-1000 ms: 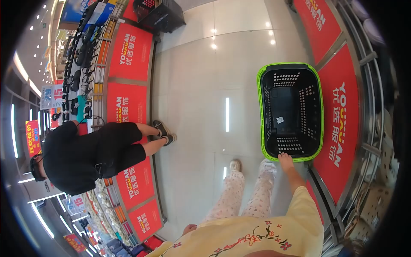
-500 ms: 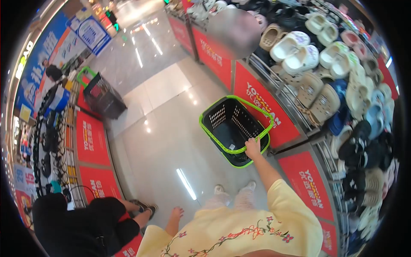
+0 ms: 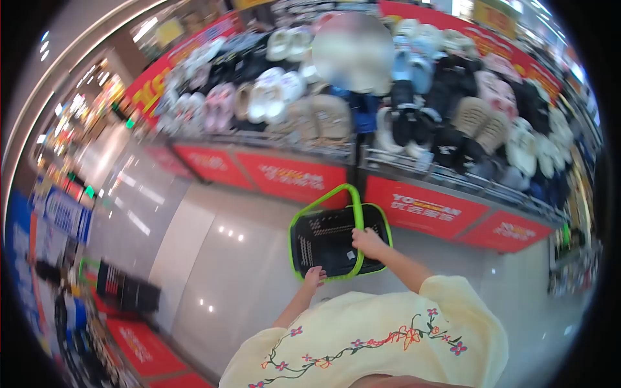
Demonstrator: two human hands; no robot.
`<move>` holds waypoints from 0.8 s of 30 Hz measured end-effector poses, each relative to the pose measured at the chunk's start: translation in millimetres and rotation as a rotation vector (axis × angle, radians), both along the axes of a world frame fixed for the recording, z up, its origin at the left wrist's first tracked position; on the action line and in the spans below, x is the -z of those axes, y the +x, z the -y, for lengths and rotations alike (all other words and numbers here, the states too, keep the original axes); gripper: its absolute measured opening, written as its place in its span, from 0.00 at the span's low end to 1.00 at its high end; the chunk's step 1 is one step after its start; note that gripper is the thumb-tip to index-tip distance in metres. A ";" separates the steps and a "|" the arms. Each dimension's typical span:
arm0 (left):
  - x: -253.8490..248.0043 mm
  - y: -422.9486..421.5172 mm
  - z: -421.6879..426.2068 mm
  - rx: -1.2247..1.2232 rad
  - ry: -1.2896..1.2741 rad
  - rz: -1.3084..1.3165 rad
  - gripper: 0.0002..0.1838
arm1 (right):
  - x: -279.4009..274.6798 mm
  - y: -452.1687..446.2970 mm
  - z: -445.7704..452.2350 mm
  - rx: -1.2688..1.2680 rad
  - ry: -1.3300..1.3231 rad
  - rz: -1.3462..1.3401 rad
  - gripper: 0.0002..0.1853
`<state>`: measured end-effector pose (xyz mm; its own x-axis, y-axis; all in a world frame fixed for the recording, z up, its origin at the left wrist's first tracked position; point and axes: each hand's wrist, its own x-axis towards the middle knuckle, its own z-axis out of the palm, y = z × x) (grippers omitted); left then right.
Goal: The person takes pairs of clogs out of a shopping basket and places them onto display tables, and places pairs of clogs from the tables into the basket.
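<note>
A black shopping basket [image 3: 333, 224] with a bright green rim and green handle [image 3: 358, 210] hangs in front of my body. My right hand [image 3: 370, 244] is closed around the handle on the basket's right side. At the near left edge of the rim is my left hand [image 3: 315, 277], its fingers stretched out; whether it touches the rim I cannot tell. Inside the basket I see only a small white label [image 3: 351, 255]. Beyond it stands a long display of clogs and sandals, with beige clogs [image 3: 331, 118] and white clogs [image 3: 266, 100] among them.
Red panels [image 3: 414, 210] front the shoe display, with a metal rail [image 3: 453, 174] along its edge. A dark pull-along basket [image 3: 129, 288] stands on the shiny floor [image 3: 220, 258] at the left, beside another display with red panels [image 3: 139, 346].
My view has turned right toward the shoe display. My left hand has risen from my side to the basket's near rim. My right hand keeps the handle. The person in black has left view.
</note>
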<state>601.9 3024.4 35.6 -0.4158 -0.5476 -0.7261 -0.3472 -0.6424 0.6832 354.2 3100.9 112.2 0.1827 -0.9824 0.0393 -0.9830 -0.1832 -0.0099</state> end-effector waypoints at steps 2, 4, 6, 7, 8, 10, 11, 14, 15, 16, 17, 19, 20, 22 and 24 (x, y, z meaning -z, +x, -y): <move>-14.1 -50.2 -12.9 0.009 0.048 -0.067 0.27 | -17.2 -5.7 -47.3 0.004 0.008 0.064 0.03; -36.3 -91.9 -31.0 0.093 0.096 -0.140 0.36 | -23.8 -11.9 -90.1 -0.033 -0.045 0.071 0.02; -46.2 -125.6 -39.4 0.085 0.141 -0.216 0.40 | -24.7 -6.4 -128.5 -0.047 -0.092 0.102 0.02; -50.6 -142.1 -41.7 0.075 0.168 -0.250 0.42 | -23.7 -4.0 -144.4 -0.051 -0.113 0.116 0.02; -56.8 -157.6 -43.6 0.045 0.210 -0.327 0.44 | -32.9 3.2 -162.4 -0.049 -0.098 0.122 0.02; -72.5 -181.4 -45.8 0.031 0.284 -0.474 0.46 | -21.6 14.0 -189.9 -0.092 -0.194 0.157 0.02; -81.9 -192.8 -47.6 0.047 0.314 -0.553 0.47 | -20.4 19.7 -199.5 -0.113 -0.220 0.162 0.03; -97.7 -210.4 -49.9 0.013 0.348 -0.571 0.33 | -13.3 44.2 -206.2 -0.187 -0.210 0.135 0.06; -93.2 -214.5 -47.3 -0.062 0.327 -0.510 0.27 | -15.8 48.2 -210.1 -0.178 -0.219 0.141 0.06; -87.2 -218.7 -41.4 -0.140 0.302 -0.452 0.22 | -19.9 51.9 -214.2 -0.173 -0.229 0.146 0.06; -80.4 -217.7 -29.5 -0.147 0.322 -0.459 0.16 | -24.2 52.2 -217.8 -0.172 -0.241 0.144 0.07; -62.5 -205.4 1.9 -0.161 0.354 -0.478 0.07 | -21.5 57.9 -224.3 -0.130 -0.206 0.165 0.08; -63.0 -205.1 7.8 -0.229 0.362 -0.442 0.06 | -22.8 61.1 -227.9 -0.112 -0.240 0.197 0.08; -64.1 -200.0 18.7 -0.369 0.373 -0.364 0.03 | -36.3 66.9 -241.3 -0.031 -0.233 0.330 0.11; -68.6 -189.9 26.3 -0.489 0.467 -0.324 0.03 | -48.9 68.3 -250.7 0.019 -0.191 0.475 0.13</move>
